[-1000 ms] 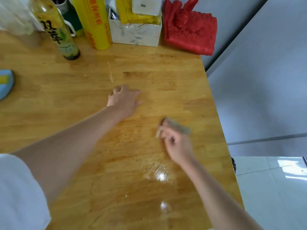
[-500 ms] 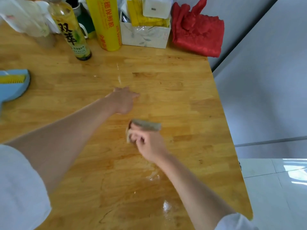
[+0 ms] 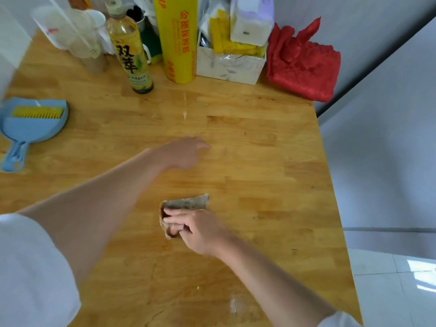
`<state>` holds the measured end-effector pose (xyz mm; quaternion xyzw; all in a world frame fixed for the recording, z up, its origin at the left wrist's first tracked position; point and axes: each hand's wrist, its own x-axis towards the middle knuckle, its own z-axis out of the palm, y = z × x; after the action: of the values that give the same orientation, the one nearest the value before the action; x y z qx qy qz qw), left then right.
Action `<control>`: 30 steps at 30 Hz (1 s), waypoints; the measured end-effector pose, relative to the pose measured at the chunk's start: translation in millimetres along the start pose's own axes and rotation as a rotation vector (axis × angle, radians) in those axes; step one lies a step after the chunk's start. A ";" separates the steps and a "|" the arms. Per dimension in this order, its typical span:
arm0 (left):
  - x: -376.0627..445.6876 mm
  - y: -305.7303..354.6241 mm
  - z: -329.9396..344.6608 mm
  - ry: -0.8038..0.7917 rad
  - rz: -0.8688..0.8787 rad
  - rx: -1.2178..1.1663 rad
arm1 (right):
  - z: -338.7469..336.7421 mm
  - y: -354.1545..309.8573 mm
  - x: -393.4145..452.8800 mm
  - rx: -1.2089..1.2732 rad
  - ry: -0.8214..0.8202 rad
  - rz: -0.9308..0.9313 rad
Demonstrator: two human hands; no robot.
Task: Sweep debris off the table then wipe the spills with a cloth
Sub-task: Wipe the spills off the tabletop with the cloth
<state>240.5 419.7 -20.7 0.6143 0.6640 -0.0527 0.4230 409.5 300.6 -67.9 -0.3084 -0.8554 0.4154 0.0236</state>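
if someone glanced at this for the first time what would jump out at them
The right hand pressing a grey-brown cloth onto the wooden table at centre draws the eye first, with the left hand resting on the wood just beyond it. Next come the bright red cloth bunched at the far right corner and the tall yellow cling film roll at the back. A blue dustpan lies at the left edge.

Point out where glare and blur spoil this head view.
Head view: glare glints off the wet streak near the bottle and off the floor tiles; the left hand is motion-blurred; the right hand and cloth look sharper.
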 end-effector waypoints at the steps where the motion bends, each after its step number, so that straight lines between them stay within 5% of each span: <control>1: -2.3 -5.3 -2.0 0.014 0.010 -0.057 | -8.7 4.5 -3.7 0.020 -0.059 -0.017; 3: -6.6 -13.3 -6.1 0.071 0.028 -0.133 | -45.8 27.0 -3.8 0.085 0.054 0.020; 4: -8.3 -16.5 -7.5 0.094 0.041 -0.144 | -69.2 44.1 -3.0 0.152 0.255 0.120; 6: -12.5 -23.8 -8.2 0.122 0.050 -0.132 | -110.0 71.4 0.6 0.374 0.663 0.482; 8: -14.1 -30.5 -8.6 0.157 0.038 -0.121 | -112.5 68.7 14.6 0.299 0.795 0.722; 10: -13.4 -36.6 -11.0 0.213 0.036 -0.112 | -77.1 41.5 32.4 0.034 0.687 0.474; 13: -10.5 -47.6 -14.7 0.257 0.034 -0.009 | -12.0 -8.2 39.9 0.018 0.141 0.084; 15: -8.6 -58.0 -22.7 0.274 -0.025 0.070 | -2.0 -11.7 35.8 0.046 -0.131 -0.014; 17: -7.0 -68.6 -32.5 0.257 -0.104 0.113 | -27.3 4.2 32.7 0.109 -0.086 0.018; 21: -3.0 -83.9 -50.7 0.138 -0.121 0.087 | -92.2 48.6 53.2 0.234 0.594 0.413; 23: -2.9 -86.6 -53.1 0.146 -0.134 0.011 | -88.4 39.7 78.6 0.101 0.687 0.600; 25: -3.8 -91.9 -51.1 0.154 -0.140 -0.038 | -51.5 8.8 99.9 0.032 0.539 0.423; 28: -4.9 -94.9 -48.9 0.121 -0.154 -0.118 | 15.2 -46.5 94.9 0.035 0.073 -0.015; 30: -10.1 -98.9 -53.6 0.131 -0.163 -0.173 | 21.7 -51.2 87.8 0.020 -0.137 -0.151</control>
<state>127.6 419.7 -24.7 0.5218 0.7399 0.0110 0.4245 306.1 309.7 -63.9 -0.2136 -0.8716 0.4412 -0.0007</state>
